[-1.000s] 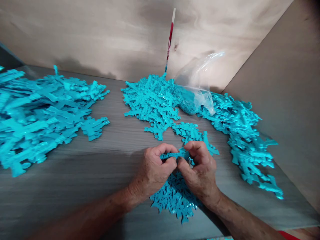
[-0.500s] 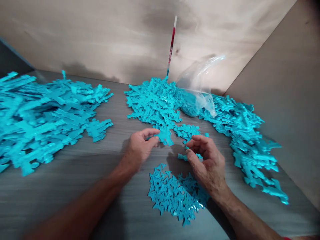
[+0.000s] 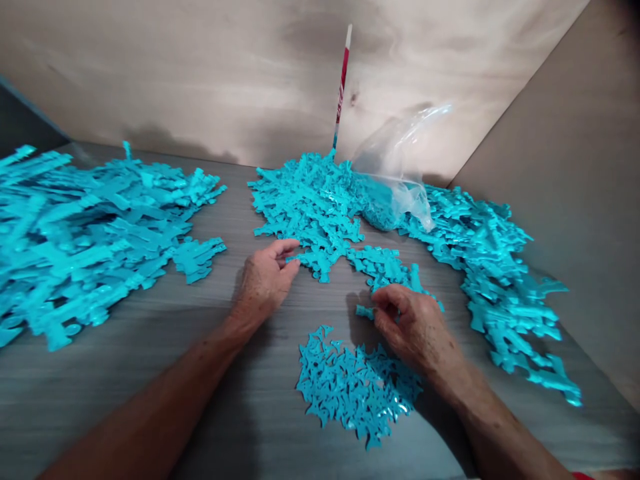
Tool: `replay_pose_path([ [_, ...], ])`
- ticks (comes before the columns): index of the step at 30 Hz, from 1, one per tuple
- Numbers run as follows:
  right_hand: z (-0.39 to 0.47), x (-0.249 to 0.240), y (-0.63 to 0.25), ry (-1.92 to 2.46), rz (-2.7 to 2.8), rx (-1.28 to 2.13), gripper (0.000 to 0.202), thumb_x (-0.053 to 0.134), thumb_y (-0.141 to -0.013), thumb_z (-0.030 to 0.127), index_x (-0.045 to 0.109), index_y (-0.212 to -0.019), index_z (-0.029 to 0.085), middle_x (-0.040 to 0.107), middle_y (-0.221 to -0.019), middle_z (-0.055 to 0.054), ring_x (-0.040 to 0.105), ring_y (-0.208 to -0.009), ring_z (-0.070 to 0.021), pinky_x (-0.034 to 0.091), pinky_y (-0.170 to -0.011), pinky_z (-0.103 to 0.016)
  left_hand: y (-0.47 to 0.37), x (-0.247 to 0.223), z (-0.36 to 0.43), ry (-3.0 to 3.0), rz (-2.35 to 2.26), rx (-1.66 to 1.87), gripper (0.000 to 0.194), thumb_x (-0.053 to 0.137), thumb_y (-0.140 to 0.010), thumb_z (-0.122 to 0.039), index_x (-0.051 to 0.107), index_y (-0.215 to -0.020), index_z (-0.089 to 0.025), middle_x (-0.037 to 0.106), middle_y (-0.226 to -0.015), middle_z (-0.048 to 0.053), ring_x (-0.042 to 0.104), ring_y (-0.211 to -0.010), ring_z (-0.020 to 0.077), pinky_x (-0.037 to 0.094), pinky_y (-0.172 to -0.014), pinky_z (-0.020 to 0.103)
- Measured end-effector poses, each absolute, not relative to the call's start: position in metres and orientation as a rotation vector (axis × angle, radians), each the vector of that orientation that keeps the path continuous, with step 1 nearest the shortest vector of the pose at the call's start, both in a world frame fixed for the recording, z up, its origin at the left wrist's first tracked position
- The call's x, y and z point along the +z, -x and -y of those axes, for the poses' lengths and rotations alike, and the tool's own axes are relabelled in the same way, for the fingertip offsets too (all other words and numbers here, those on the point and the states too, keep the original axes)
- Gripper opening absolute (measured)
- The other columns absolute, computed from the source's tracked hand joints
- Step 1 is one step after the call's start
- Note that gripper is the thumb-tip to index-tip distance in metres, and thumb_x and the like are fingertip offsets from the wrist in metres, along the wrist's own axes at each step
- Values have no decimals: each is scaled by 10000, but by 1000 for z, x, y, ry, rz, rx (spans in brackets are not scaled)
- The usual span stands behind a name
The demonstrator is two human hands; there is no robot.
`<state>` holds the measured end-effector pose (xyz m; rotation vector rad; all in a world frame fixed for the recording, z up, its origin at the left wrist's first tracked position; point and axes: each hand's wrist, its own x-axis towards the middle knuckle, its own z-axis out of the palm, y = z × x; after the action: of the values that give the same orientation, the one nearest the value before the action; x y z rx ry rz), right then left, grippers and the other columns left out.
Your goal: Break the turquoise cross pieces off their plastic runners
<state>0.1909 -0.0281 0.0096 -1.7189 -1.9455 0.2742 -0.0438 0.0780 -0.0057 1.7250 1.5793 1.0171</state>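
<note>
My left hand (image 3: 270,273) is closed, thumb and fingers pinching the edge of a flat turquoise piece (image 3: 320,265) with knobbed, jigsaw-like edges at the front of the middle pile (image 3: 305,203). My right hand (image 3: 413,320) has thumb and index fingertips brought together at a small turquoise piece (image 3: 365,311); the hand covers the rest of it. Beyond that hand lies a small group of turquoise pieces (image 3: 385,265). Closer to me is a heap of little pointed turquoise bits (image 3: 350,387).
Large stacks of turquoise pieces lie on the left (image 3: 100,233) and right (image 3: 500,287) of the grey table (image 3: 280,393). A clear plastic bag (image 3: 395,180) with turquoise bits sits at the back. A red and white stick (image 3: 343,83) stands upright behind the middle pile. Wooden walls enclose the back and right.
My left hand has moved left and slightly away from me, and the piece by its fingertips has shifted left. My right hand has lowered a little, its thumb and index finger closing together.
</note>
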Motion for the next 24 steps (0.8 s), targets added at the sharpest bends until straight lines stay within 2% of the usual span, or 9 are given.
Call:
replay_pose_path([
  [3,29,13,-191,1765,1976,382,156,545,-772,126,673,-798,211,671,-662,-1,617,-582,-161,419,-554,-263,44,10,-67,-2114,-1570,1041,299,589,-820,-225,693,-1098,-199,691,-1204,70,599,-1158,263,431,-1024,376],
  [5,30,14,-190,1757,2008,462,177,536,-763,111,679,-793,211,669,-653,1,603,-562,-152,409,-542,-255,42,21,-57,-2282,-1445,991,213,560,-851,-221,706,-1005,-197,704,-1116,67,617,-1092,243,447,-979,351],
  [8,31,15,-191,1743,2049,521,205,529,-747,91,686,-786,217,669,-653,5,599,-561,-151,406,-554,-258,40,29,-42,-2446,-1177,527,150,579,-858,-234,719,-905,-207,713,-923,43,657,-879,206,483,-801,299],
  [10,31,15,-191,1724,2061,517,212,528,-744,88,686,-790,221,669,-650,7,603,-567,-155,410,-563,-262,39,30,-34,-2504,-1072,204,156,640,-830,-270,729,-942,-208,709,-961,59,657,-885,226,483,-758,302],
  [13,32,16,-190,1702,2070,533,223,522,-737,72,674,-791,226,668,-646,13,603,-561,-153,416,-555,-255,35,28,-26,-2570,-992,-30,248,670,-813,-278,715,-1049,-216,703,-1033,77,660,-936,254,489,-779,322],
  [20,32,15,-185,1687,2116,572,196,522,-749,73,650,-744,222,659,-624,11,597,-552,-146,417,-539,-236,15,24,-16,-2587,-1164,-220,210,526,-887,-272,703,-959,-185,729,-952,117,694,-896,327,507,-733,400],
  [24,32,13,-183,1727,2125,572,190,525,-771,90,663,-765,220,666,-634,9,597,-553,-146,415,-546,-240,11,23,-13,-2542,-1214,-212,175,516,-860,-227,682,-890,-179,724,-921,117,696,-869,322,488,-693,380],
])
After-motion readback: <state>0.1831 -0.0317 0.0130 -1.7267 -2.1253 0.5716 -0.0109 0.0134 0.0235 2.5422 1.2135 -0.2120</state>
